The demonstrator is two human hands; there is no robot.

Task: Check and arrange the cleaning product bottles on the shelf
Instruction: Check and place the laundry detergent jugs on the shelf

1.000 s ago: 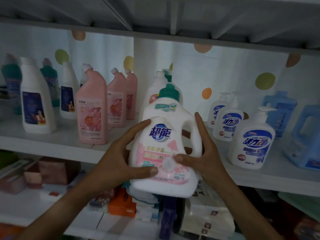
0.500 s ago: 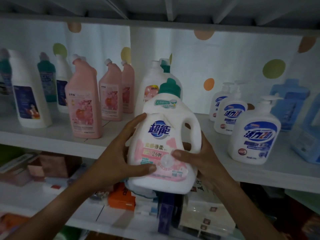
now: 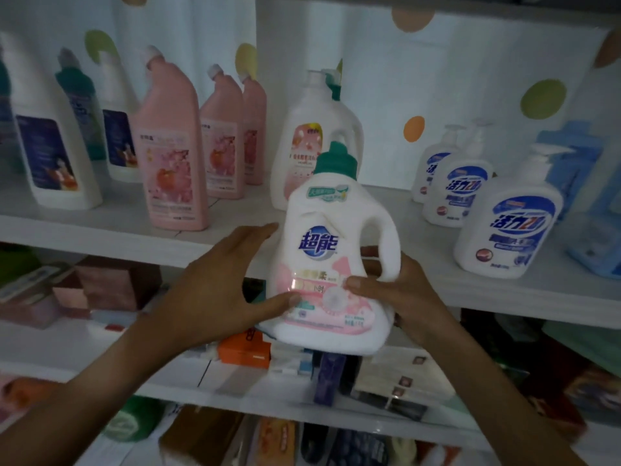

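Note:
I hold a white detergent jug [image 3: 331, 264] with a green cap, a blue logo and a pink label in front of the white shelf [image 3: 100, 227], label facing me, tilted slightly. My left hand [image 3: 215, 290] grips its left side, thumb across the lower label. My right hand [image 3: 400, 290] grips the right side under the handle, thumb on the label. The jug's base hangs below the shelf's front edge. Behind it stands a similar white jug [image 3: 312, 142] on the shelf.
Pink angled-neck bottles [image 3: 171, 156] and white bottles [image 3: 50, 153] stand at left. White pump bottles with blue labels [image 3: 507, 223] stand at right, blue jugs [image 3: 591, 210] beyond. Lower shelves hold boxes and packets [image 3: 245, 348]. A dotted curtain hangs behind.
The view has dropped and closed in on the shelf. The jug stays in both hands, now a little lower and tilted. My right fingers have curled in under the handle.

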